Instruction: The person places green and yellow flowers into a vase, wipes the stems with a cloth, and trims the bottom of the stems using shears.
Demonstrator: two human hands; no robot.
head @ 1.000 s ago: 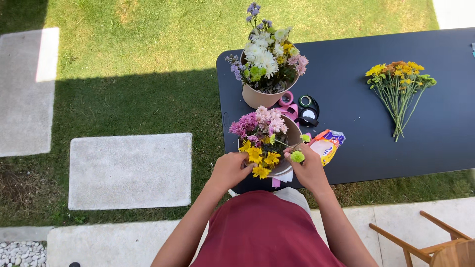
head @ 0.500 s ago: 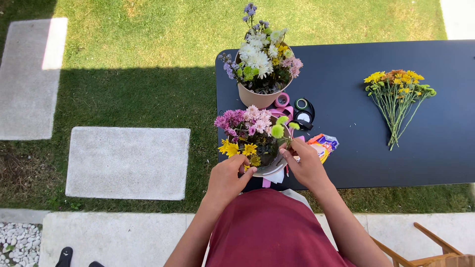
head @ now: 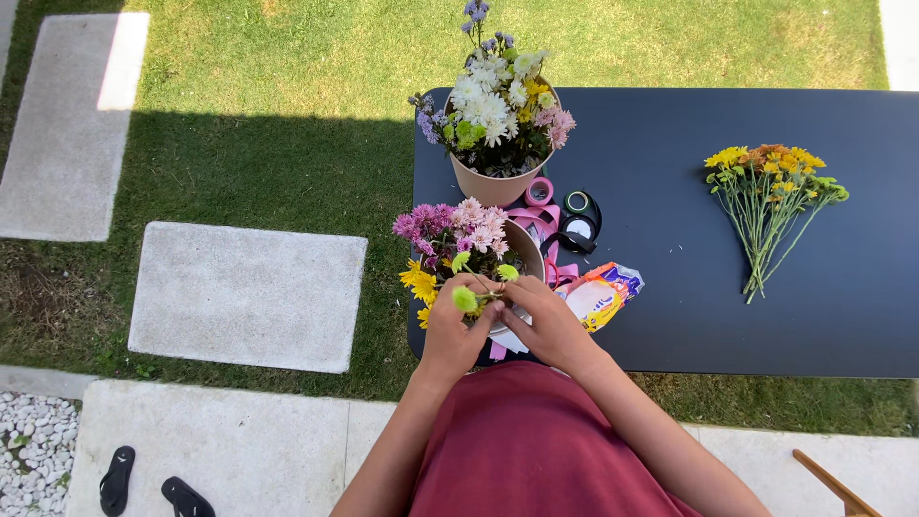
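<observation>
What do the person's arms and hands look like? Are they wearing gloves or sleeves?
No gloves: the left hand and right hand are bare. The forearms are bare too, with no sleeves, watch or bracelets showing. Rings are too small to tell. Between the arms you see a dark red garment.

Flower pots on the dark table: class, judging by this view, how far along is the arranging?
Done: the far pot looks full of white, purple and pink blooms. In hand: the left hand and right hand place green button flowers into the near pot. Left: the loose bunch lies unused.
</observation>
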